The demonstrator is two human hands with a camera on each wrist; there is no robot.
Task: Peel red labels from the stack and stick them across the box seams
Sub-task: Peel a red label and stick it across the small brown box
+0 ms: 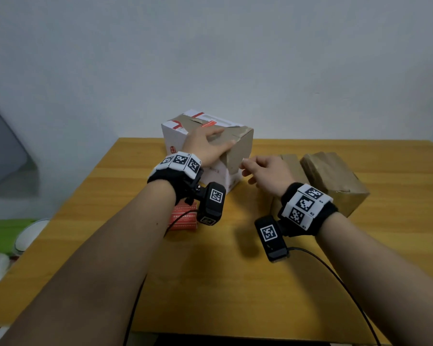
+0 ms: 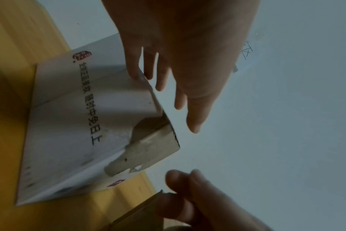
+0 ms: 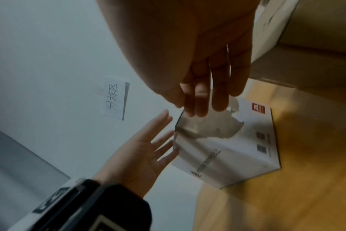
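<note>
My left hand (image 1: 205,146) rests flat, fingers straight, on the box (image 1: 240,146) at frame centre; my right hand (image 1: 265,173), loosely curled, holds nothing visible.

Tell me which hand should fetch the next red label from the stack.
Left, probably. The label stack lies just under the left wrist, and the left hand only rests flat on the box. The right hand hovers farther away.
</note>
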